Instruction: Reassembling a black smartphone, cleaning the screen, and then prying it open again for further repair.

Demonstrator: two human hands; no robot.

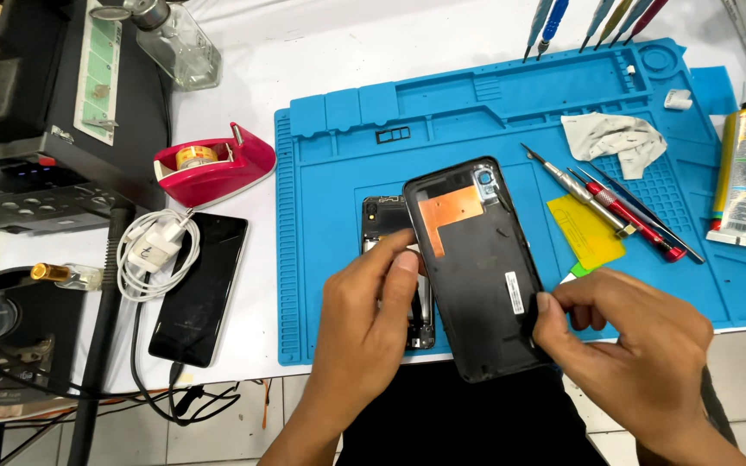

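right hand (pixel 641 345) pinches the near right edge of the thin, light, flexible back cover (pixel 477 267), left hand (pixel 373 311) fingers closed on its left edge above the opened phone (pixel 390 233); likely best held by the rims.

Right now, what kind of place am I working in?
Most likely a phone repair bench: a blue silicone work mat, precision screwdrivers and a phone back cover gripped in both hands, left hand and right hand, above an opened phone.
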